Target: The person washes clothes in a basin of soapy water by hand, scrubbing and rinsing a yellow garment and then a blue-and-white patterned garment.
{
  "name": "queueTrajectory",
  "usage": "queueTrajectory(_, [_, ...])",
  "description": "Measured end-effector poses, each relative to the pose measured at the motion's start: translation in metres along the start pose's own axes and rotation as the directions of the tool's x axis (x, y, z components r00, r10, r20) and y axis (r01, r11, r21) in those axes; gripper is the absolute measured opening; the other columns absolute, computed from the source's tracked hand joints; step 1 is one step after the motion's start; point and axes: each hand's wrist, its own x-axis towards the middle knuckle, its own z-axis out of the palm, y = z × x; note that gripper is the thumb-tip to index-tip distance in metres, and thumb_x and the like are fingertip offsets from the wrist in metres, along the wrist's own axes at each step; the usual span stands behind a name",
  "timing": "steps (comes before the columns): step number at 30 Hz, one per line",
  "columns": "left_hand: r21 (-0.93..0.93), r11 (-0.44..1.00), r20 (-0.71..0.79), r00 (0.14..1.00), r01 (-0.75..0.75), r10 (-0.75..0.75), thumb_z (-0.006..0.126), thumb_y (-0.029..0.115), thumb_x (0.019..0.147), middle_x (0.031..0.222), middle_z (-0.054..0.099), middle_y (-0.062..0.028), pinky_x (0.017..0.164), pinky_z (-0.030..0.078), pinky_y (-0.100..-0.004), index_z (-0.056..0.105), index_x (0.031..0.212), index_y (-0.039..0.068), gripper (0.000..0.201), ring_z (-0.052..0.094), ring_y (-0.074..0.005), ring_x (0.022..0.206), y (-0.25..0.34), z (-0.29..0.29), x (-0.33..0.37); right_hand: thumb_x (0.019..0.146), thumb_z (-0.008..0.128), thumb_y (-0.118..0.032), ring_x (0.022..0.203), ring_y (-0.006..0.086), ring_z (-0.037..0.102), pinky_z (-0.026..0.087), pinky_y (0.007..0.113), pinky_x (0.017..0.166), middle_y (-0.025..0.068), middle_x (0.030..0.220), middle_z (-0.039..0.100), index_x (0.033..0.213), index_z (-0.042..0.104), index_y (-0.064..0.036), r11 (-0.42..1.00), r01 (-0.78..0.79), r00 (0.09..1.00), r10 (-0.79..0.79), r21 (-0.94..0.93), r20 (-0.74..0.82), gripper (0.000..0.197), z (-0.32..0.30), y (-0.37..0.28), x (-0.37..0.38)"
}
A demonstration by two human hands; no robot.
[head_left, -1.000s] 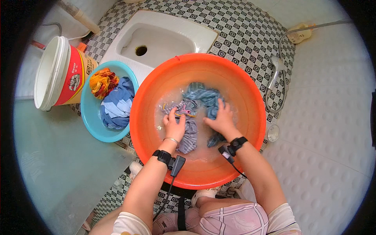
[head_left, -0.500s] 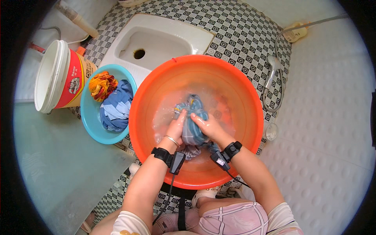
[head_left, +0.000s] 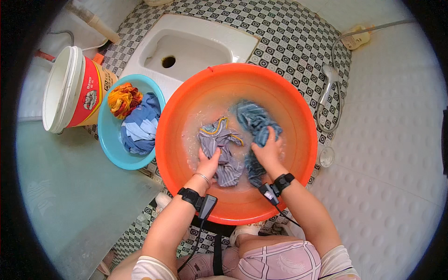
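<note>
A large orange basin (head_left: pixel 165 140) holds cloudy, soapy water and two wet cloths. On the left lies a grey striped garment (head_left: pixel 228 163) with yellow trim, and my left hand (head_left: pixel 208 164) is closed on its near left edge, thumb on top. Apart from it, on the right, is a blue-green garment (head_left: pixel 254 116), bunched and trailing toward the near side. My right hand (head_left: pixel 268 151) grips its middle, thumb and fingers around the fabric. The fingertips of both hands are partly hidden by cloth and water.
At left, a light blue basin (head_left: pixel 103 135) holds orange and blue clothes beside a tilted white-mouthed bucket (head_left: pixel 58 91). Behind is a white squat toilet (head_left: pixel 242 41). On the right are a shower head (head_left: pixel 330 73) with hose, a plastic bottle (head_left: pixel 357 39) and a floor drain (head_left: pixel 326 157).
My hands have moved apart, right hand to the right, left slightly left. The cloths, bunched together between my hands before, are now separated: grey striped one left, blue-green one right.
</note>
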Motion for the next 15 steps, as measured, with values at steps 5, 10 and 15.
queueTrajectory(5, [-0.529, 0.795, 0.634, 0.761, 0.298, 0.137, 0.033, 0.069, 0.090, 0.145, 0.041, -0.0074, 0.097, 0.037, -0.0628, 0.032, 0.145, 0.015, 0.077, 0.042, -0.0330, 0.130, 0.016, 0.018, -0.006, 0.075, 0.066, -0.011, 0.106, 0.0284, 0.055, 0.046, 0.039, 0.088, 0.0213, 0.119, 0.052, 0.131, 0.042, -0.0105, 0.746, -0.059, 0.919, -0.219, 0.664, 0.328, 0.061, 0.023, 0.002, 0.003])
queueTrajectory(10, [-0.750, 0.640, 0.443, 0.845, 0.166, 0.300, 0.023, 0.054, 0.100, 0.133, 0.053, -0.0082, 0.101, 0.041, -0.0416, 0.039, 0.139, 0.009, 0.062, 0.051, -0.0248, 0.121, 0.014, 0.017, 0.018, 0.078, 0.069, -0.012, 0.078, 0.0134, 0.058, 0.050, 0.030, 0.067, 0.0063, 0.090, 0.061, 0.113, 0.050, -0.0037, 0.560, -0.150, 0.908, -0.249, 0.815, 0.338, 0.041, 0.003, -0.041, -0.024])
queueTrajectory(15, [-0.746, 0.666, 0.330, 0.880, 0.022, 0.341, 0.037, 0.042, 0.101, 0.120, 0.058, -0.0107, 0.093, 0.047, -0.0373, 0.043, 0.135, 0.007, 0.049, 0.058, -0.0226, 0.107, 0.030, 0.026, 0.013, 0.084, 0.070, -0.022, 0.068, 0.0091, 0.054, 0.047, 0.030, 0.061, 0.0046, 0.070, 0.060, 0.084, 0.056, -0.0014, 0.588, 0.160, 0.915, -0.389, 0.793, 0.104, 0.025, -0.001, -0.059, -0.034])
